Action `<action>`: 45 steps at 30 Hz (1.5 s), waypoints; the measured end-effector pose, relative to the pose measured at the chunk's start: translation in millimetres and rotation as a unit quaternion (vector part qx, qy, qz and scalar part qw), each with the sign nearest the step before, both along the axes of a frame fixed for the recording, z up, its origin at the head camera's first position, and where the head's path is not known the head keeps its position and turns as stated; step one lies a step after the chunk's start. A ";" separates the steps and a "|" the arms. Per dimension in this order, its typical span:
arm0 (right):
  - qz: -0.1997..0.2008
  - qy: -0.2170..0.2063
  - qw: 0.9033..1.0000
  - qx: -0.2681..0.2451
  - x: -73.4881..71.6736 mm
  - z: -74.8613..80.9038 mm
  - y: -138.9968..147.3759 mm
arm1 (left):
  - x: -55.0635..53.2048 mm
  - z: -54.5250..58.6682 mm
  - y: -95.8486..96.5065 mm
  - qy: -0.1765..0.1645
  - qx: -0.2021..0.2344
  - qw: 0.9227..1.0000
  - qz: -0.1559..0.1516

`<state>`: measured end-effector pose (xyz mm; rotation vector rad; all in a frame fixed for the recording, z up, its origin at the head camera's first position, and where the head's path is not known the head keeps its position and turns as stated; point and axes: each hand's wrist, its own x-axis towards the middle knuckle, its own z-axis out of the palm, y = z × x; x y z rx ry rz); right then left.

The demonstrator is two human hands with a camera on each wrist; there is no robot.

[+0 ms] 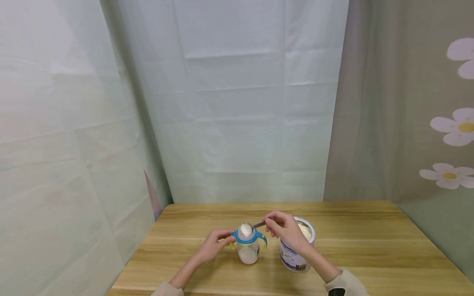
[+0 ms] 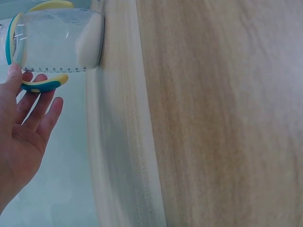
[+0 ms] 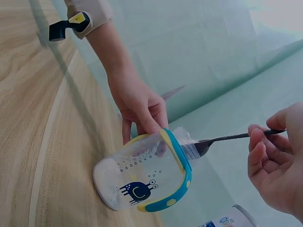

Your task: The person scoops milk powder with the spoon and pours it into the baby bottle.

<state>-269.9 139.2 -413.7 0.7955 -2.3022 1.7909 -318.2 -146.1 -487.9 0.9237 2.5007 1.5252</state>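
1. Nearest on my head feed, two pale sleeves poke in at the bottom, with one black device at the right cuff.
2. Two hands in play! I've got the left hand pinching one side handle of the bottle, its other fingers loosely spread on my left wrist view.
3. And the right hand is closed narrow, fingertips gripping the one dark spoon by its handle.
4. One bottle, front and centre, upright on the table: clear body, one blue-and-yellow collar, two curved handles, and one dark cartoon creature printed on the side.
5. Inside it I count one layer of white powder down at the base, the clear wall above showing small printed marks.
6. Up top, the spoon's head sits right at the open mouth, and I see a pale heap there.
7. One tin, just right of the bottle and apart from it, lidless, with pale yellow powder inside; the right hand and forearm cover part of it.
8. Farthest out, hanging cloth rises behind the wooden tabletop, and I count three white flowers on the right-hand side, all cut by my frame.
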 end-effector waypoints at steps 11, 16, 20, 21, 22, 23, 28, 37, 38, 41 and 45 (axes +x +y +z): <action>-0.003 0.042 0.998 0.044 6.0 3.7 -6.9 | 0.2 -1.8 -1.3 -0.002 -0.005 1.000 0.010; -0.003 0.050 0.997 0.061 7.9 5.5 -7.9 | -0.6 -2.2 -0.9 0.006 -0.005 1.000 0.009; -0.001 0.064 0.995 0.077 9.5 7.4 -8.9 | -0.6 -1.8 -1.0 0.003 0.000 1.000 0.004; 0.000 0.071 0.994 0.081 9.7 7.6 -9.3 | -0.6 -1.8 -1.1 0.002 0.002 1.000 0.002; 0.001 0.077 0.993 0.086 10.0 7.8 -9.8 | -0.4 -1.8 -1.1 0.001 0.003 1.000 0.001; 0.003 0.084 0.992 0.089 10.2 7.6 -10.3 | -0.2 -1.7 -1.1 -0.001 0.003 1.000 0.000; 0.009 0.126 0.987 0.099 12.1 6.5 -12.6 | 0.1 -2.8 -1.5 -0.011 0.009 1.000 -0.006; -0.002 0.144 0.983 0.113 13.2 4.4 -12.4 | -1.9 -5.9 -1.5 -0.009 0.011 1.000 -0.007; 0.002 0.145 0.983 0.114 13.7 4.6 -12.4 | -1.9 -5.9 -1.5 -0.009 0.012 1.000 -0.007; 0.016 0.150 0.980 0.128 14.9 4.8 -11.7 | -1.9 -6.0 -1.5 -0.010 0.014 1.000 -0.009; 0.034 0.151 0.978 0.142 15.8 4.9 -10.1 | -1.7 -5.9 -1.2 -0.009 0.017 1.000 -0.009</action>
